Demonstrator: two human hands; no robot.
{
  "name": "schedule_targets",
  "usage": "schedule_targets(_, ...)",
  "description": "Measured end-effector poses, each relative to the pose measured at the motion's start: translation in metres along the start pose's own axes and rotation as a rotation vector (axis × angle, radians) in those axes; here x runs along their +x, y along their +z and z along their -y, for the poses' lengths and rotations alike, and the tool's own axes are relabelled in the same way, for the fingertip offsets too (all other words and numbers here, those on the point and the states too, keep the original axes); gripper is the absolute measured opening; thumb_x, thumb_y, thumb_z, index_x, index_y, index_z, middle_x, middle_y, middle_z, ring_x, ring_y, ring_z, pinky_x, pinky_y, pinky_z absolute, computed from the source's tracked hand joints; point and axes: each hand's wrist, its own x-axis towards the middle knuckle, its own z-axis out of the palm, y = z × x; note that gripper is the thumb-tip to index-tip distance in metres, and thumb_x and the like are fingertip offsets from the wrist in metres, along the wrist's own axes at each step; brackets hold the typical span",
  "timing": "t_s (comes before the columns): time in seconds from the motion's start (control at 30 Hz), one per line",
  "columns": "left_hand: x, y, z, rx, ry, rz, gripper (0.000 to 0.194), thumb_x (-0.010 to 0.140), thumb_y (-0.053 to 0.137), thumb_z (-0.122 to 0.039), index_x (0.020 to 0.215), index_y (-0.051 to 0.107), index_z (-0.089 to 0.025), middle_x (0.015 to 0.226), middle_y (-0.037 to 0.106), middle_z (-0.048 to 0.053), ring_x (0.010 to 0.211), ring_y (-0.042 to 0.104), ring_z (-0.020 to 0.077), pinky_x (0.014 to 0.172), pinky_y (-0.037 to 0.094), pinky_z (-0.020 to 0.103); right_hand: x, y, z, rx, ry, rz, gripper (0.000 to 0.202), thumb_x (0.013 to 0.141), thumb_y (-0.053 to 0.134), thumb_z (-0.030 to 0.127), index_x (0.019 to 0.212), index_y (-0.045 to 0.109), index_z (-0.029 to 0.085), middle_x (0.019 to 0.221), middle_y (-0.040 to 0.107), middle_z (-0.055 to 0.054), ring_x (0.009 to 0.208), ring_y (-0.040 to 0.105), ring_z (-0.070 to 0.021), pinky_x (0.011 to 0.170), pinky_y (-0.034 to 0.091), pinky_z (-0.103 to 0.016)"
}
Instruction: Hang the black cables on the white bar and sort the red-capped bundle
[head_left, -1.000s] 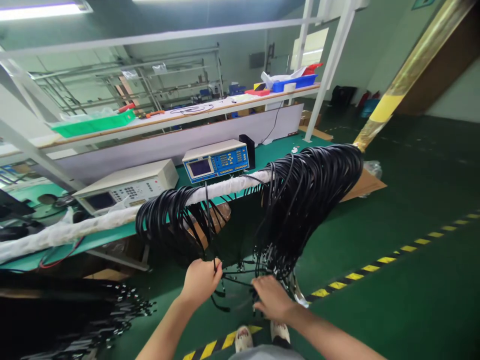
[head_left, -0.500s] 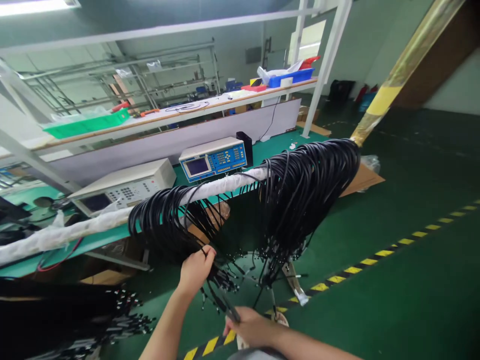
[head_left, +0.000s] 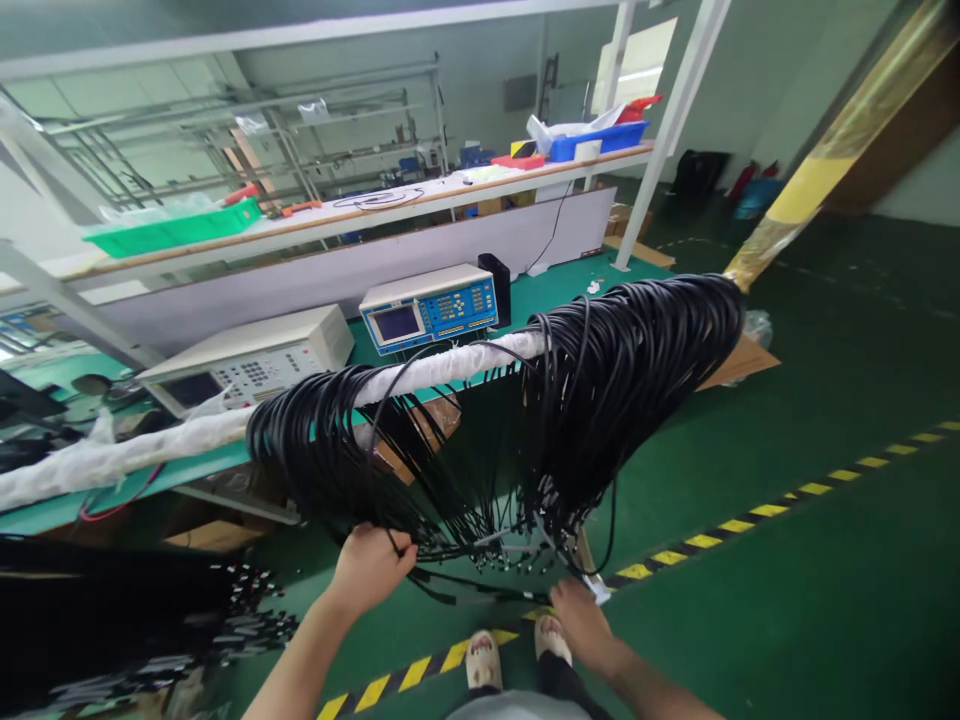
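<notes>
Many black cables (head_left: 637, 350) hang looped over a horizontal pole wrapped in white film (head_left: 442, 368), in a dense group on the right and a smaller group (head_left: 307, 440) on the left. My left hand (head_left: 373, 568) is closed around a black cable below the left group. My right hand (head_left: 585, 622), lower and to the right, has its fingers closed at the end of a black cable (head_left: 487, 590) that stretches between both hands. The loose cable ends with small pale tips (head_left: 555, 505) dangle under the pole. My right fingertips are partly hidden.
Behind the pole is a green-topped bench with a blue-fronted instrument (head_left: 431, 310) and a larger beige one (head_left: 255, 365). A shelf above carries a green tray (head_left: 176, 230) and a blue tray (head_left: 598, 142). More cables (head_left: 112, 630) hang at lower left. Yellow-black tape (head_left: 703, 541) crosses the floor.
My right hand has moved right and away from my left hand, drawing the cable out between them. My left hand has shifted slightly down and left. The camera view has tilted a little.
</notes>
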Motion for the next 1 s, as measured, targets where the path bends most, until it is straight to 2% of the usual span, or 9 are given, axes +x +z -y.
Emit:
schedule_targets(0.13,-0.006,0.004,0.012,-0.085,0.005,-0.077,0.031,0.094,0.052,-0.039,0.076,0.063,-0.015,0.076,0.066,0.001,0.08,0.064,0.0172,0.086,0.048,0.041,-0.004,-0.007,-0.015,0.073,0.048,-0.014,0.028,0.093,0.06,0.031,0.117,0.06,0.019,0.124,0.058,-0.009,0.11,0.058,-0.0242,0.091,0.049,-0.044)
schedule_targets(0.2,-0.003,0.007,0.012,-0.163,-0.003,-0.141,0.032,0.095,0.049,-0.039,0.077,0.063,-0.016,0.076,0.065,0.002,0.082,0.063,0.0179,0.088,0.047,0.042,0.002,0.002,0.009,0.154,0.021,0.076,0.024,0.093,0.06,0.033,0.113,0.061,0.02,0.114,0.062,-0.007,0.101,0.063,-0.0213,0.084,0.052,-0.038)
schedule_targets(0.37,0.008,0.003,0.002,-0.482,0.001,-0.295,0.036,0.097,0.036,-0.044,0.101,0.061,-0.017,0.104,0.064,0.009,0.103,0.058,0.0224,0.095,0.043,0.043,0.026,0.031,0.114,0.382,-0.2,0.381,0.031,0.096,0.054,0.037,0.117,0.058,0.014,0.102,0.066,-0.006,0.084,0.066,-0.0172,0.074,0.056,-0.036)
schedule_targets(0.43,0.002,-0.007,-0.003,-0.641,0.025,-0.289,0.041,0.097,0.03,-0.047,0.103,0.059,-0.019,0.094,0.065,0.008,0.094,0.06,0.021,0.087,0.047,0.037,0.032,0.033,0.138,0.405,-0.293,0.477,0.031,0.097,0.052,0.039,0.113,0.061,0.014,0.1,0.067,-0.006,0.083,0.067,-0.017,0.074,0.056,-0.036)
schedule_targets(0.5,-0.013,-0.024,-0.008,-0.792,0.052,-0.236,0.042,0.096,0.03,-0.05,0.092,0.059,-0.02,0.07,0.058,0.002,0.069,0.056,0.0171,0.067,0.047,0.03,0.032,0.031,0.139,0.361,-0.335,0.524,0.029,0.096,0.053,0.039,0.106,0.064,0.014,0.096,0.068,-0.005,0.082,0.066,-0.0168,0.075,0.056,-0.036)
schedule_targets(0.63,-0.055,-0.083,-0.012,-1.06,0.105,-0.213,0.05,0.093,0.028,-0.06,0.063,0.042,-0.022,0.053,0.03,-0.004,0.046,0.031,0.0109,0.044,0.033,0.025,0.02,0.034,0.097,0.16,-0.285,0.425,0.024,0.093,0.059,0.035,0.103,0.064,0.015,0.101,0.067,-0.005,0.086,0.065,-0.0184,0.076,0.055,-0.036)
schedule_targets(0.77,-0.071,-0.174,-0.008,-1.558,0.19,-0.34,0.047,0.091,0.043,-0.055,0.057,0.039,-0.023,0.046,0.014,-0.007,0.037,0.014,0.008,0.035,0.017,0.023,0.011,0.039,0.053,-0.008,-0.227,0.186,0.012,0.093,0.06,0.03,0.102,0.066,0.025,0.114,0.063,-0.005,0.105,0.061,-0.0205,0.088,0.049,-0.035)
schedule_targets(0.9,-0.049,-0.265,0.007,-1.488,0.178,-0.848,0.049,0.099,0.035,-0.049,0.058,0.034,-0.021,0.046,0.013,-0.007,0.041,0.007,0.0071,0.038,0.005,0.025,0.019,0.023,0.031,-0.046,-0.183,-0.037,0.018,0.093,0.06,0.029,0.109,0.064,0.022,0.125,0.058,-0.008,0.117,0.054,-0.0242,0.097,0.044,-0.044)
schedule_targets(1.0,-0.01,-0.308,0.023,-1.283,0.174,-1.05,0.047,0.103,0.016,-0.047,0.064,0.03,-0.023,0.044,0.008,-0.008,0.042,0.004,0.009,0.041,0.008,0.026,0.024,0.01,0.029,0.017,-0.156,-0.078,0.025,0.094,0.058,0.032,0.112,0.061,0.016,0.119,0.06,-0.009,0.109,0.058,-0.024,0.093,0.048,-0.047)
